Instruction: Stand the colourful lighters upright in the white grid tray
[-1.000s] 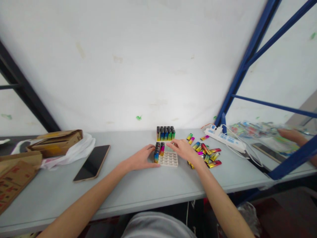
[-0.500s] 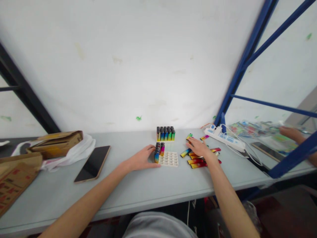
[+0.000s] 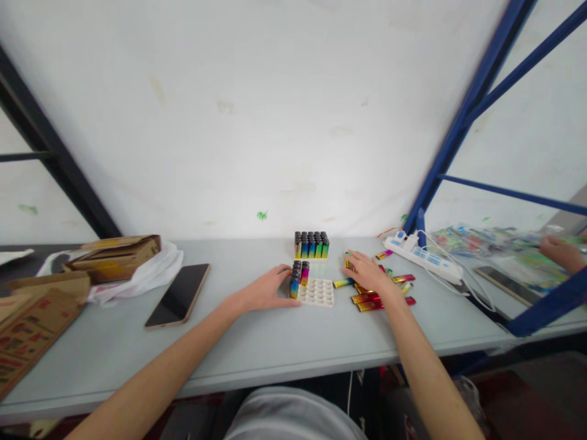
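My left hand [image 3: 263,291] is curved round the left side of a white holed tray [image 3: 323,293], thumb at the near corner and fingers farther back. Several lighters [image 3: 295,282] with black tops stand upright in the tray's left holes, beside those fingers. On the right, my right hand [image 3: 367,272] reaches over a loose pile of shiny coloured lighters [image 3: 369,302] lying flat. Its fingers are closed on a yellow-green lighter [image 3: 350,263], partly hidden by them. Behind the tray stands a full block of upright lighters [image 3: 312,245].
A phone [image 3: 178,295], a white plastic bag [image 3: 153,275] and cardboard boxes [image 3: 114,263] lie to the left. A power strip [image 3: 424,256] with cables sits right of the pile. Beyond a blue metal frame [image 3: 452,140], another person's hand [image 3: 562,252] is near clear plastic bags.
The view has shifted slightly, moving everything a little to the right. My right fingers have closed over the yellow-green lighter at the pile's far edge. My left hand stays at the tray.
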A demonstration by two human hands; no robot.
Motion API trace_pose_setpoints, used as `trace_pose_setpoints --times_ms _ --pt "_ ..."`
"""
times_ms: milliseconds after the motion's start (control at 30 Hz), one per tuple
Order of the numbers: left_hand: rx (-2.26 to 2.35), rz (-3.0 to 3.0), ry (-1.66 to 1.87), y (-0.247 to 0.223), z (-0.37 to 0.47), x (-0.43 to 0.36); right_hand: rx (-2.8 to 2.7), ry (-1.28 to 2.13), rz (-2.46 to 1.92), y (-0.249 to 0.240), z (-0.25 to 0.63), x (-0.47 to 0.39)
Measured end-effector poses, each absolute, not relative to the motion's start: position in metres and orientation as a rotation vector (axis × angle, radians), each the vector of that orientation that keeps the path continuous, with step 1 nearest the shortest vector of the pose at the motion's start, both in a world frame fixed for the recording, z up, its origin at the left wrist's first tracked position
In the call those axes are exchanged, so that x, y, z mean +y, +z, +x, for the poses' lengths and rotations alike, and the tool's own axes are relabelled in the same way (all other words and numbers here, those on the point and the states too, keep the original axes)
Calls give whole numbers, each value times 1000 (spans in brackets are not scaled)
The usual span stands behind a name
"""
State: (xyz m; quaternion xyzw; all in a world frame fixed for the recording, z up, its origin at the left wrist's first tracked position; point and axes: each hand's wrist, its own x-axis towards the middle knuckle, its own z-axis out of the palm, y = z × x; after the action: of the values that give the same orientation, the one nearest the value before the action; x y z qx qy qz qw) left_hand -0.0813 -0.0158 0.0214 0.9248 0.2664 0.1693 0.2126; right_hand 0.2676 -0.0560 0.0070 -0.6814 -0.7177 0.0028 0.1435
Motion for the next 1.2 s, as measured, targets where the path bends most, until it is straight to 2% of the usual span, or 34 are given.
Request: trace_pose_setpoints --times_ms 167,400,833,1067,1200 --pt "738 2571 483 22 -81 -16 -2141 80 -1875 11 260 -54" --pt "737 2579 490 23 -81 -17 -2141 0 -1786 16 254 -53" --pt "766 2536 462 24 -80 -17 -2162 152 -1587 9 238 -51" --pt "764 2535 494 26 -80 -18 -1954 218 -1527 16 232 -53" --pt "756 2540 494 26 -80 -19 -1728 444 -1337 28 227 -56"
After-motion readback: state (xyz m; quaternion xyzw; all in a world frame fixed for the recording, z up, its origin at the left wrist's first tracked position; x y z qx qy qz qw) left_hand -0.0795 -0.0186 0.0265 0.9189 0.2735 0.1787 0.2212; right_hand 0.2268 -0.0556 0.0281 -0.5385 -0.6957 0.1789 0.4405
